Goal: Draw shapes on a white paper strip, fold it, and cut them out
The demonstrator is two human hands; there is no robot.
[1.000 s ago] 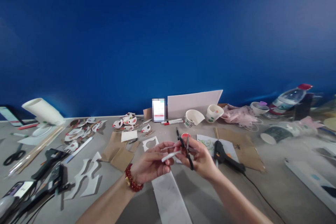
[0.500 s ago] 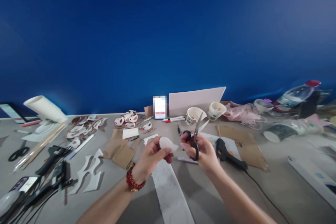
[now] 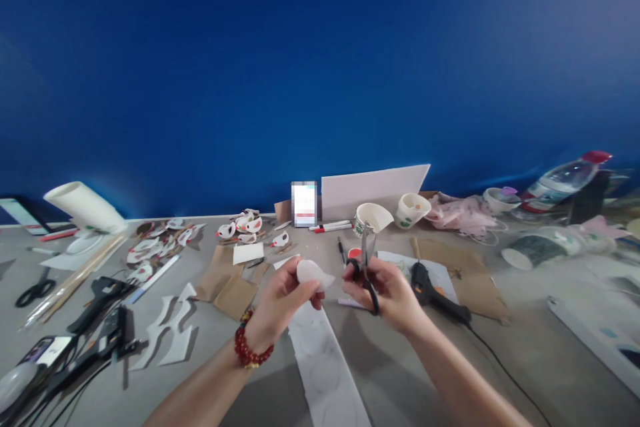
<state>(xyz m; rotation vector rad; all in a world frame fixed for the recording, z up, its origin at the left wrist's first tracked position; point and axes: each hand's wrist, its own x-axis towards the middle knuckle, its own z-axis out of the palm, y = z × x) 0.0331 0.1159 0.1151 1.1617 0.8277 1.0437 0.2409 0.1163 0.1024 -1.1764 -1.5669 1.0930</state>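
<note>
My left hand [image 3: 287, 293], with a red bead bracelet [image 3: 253, 343] on the wrist, pinches a small white drop-shaped cutout [image 3: 314, 275] between thumb and fingers. In my right hand [image 3: 393, 293] is a pair of scissors [image 3: 369, 257] with black handles, its blades pointing up and close together. A small gap lies between the scissors and the cutout. Beneath both hands runs a long white strip [image 3: 325, 370] with faint round outlines drawn on it. Curved white offcuts [image 3: 177, 333] lie to the left.
Small white bird shapes [image 3: 250, 223] sit at the back left. A glue gun [image 3: 440, 297] with a cord lies right of my hand, and more glue guns [image 3: 103, 300] lie left. Paper cups [image 3: 413, 210], a phone [image 3: 304, 203] and a white board [image 3: 375, 190] stand along the blue wall.
The scissors' blades have come closer together and stand more upright. My right hand and the scissors have shifted slightly left; the cutout has moved slightly left too.
</note>
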